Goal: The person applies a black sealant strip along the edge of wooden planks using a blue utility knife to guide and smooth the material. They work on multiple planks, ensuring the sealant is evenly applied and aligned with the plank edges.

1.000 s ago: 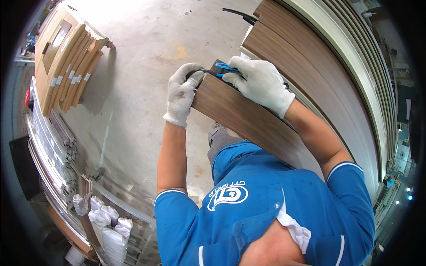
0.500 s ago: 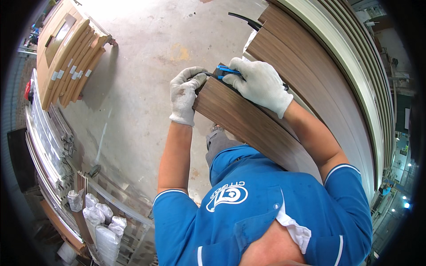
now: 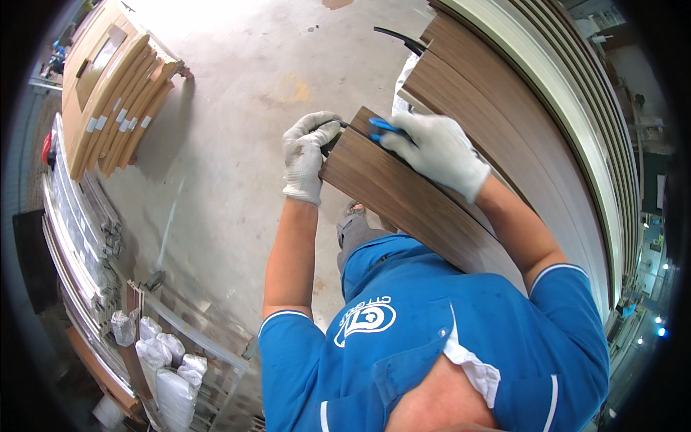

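Note:
My left hand (image 3: 308,153), in a whitish knit glove, is closed at the near-left end of a brown wood-grain profile (image 3: 403,189). Its thumb and fingers pinch a thin black strip (image 3: 344,124) that sticks out at that end. My right hand (image 3: 440,150), gloved too and slightly blurred, grips a small blue hand tool (image 3: 383,124) over the profile's long groove. Most of the tool is hidden in the fingers, so its exact kind cannot be made out.
More wood-grain profiles (image 3: 489,93) lie stacked on the right, a black strip (image 3: 396,34) jutting from their far end. Cardboard-wrapped panels (image 3: 115,93) stand at the far left. Plastic-wrapped bundles (image 3: 173,389) and metal lengths (image 3: 79,237) are at lower left.
My right hand has moved right and slightly nearer along the profile with the blue tool. The black strip between the hands no longer shows. My left hand keeps its pinch, shifted slightly right.

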Demonstrator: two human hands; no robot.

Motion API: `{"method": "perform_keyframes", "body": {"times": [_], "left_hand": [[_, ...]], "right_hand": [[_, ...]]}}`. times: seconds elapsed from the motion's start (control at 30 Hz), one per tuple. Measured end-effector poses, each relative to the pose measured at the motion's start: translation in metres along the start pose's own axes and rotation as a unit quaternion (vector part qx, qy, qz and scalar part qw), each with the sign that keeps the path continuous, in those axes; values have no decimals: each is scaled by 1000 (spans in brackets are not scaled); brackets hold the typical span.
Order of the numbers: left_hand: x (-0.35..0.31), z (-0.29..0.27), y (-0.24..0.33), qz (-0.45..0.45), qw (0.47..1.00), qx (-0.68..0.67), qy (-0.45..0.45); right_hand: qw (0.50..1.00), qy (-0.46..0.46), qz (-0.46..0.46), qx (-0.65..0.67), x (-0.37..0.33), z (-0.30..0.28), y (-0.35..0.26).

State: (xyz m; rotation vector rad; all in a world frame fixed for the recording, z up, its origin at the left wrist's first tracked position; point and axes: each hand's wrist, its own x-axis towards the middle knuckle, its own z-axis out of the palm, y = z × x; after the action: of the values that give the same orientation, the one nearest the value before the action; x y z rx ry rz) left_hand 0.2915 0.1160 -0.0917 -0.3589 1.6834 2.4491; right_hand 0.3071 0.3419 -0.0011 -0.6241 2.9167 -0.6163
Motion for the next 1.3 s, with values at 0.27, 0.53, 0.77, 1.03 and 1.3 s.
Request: {"method": "perform_keyframes", "body": {"times": [0.27,0.53,0.77,1.03,1.3], "left_hand": [[9,-14,-16,39,999,23,-29],[-22,29,24,273,885,376,10],[-161,175,12,201,906,246,-278],[-320,292,-80,-48,758,267,-593],[-388,333,-120,291,599,444,-599]], "right_hand": [[990,-73,121,-20,-208,-58,53],[847,171,423,274,-342,-148,60],[763,362,205,494,-377,-120,35],[654,460,64,597,-441,-73,15],[660,464,136,574,-570,-56,15]]}}
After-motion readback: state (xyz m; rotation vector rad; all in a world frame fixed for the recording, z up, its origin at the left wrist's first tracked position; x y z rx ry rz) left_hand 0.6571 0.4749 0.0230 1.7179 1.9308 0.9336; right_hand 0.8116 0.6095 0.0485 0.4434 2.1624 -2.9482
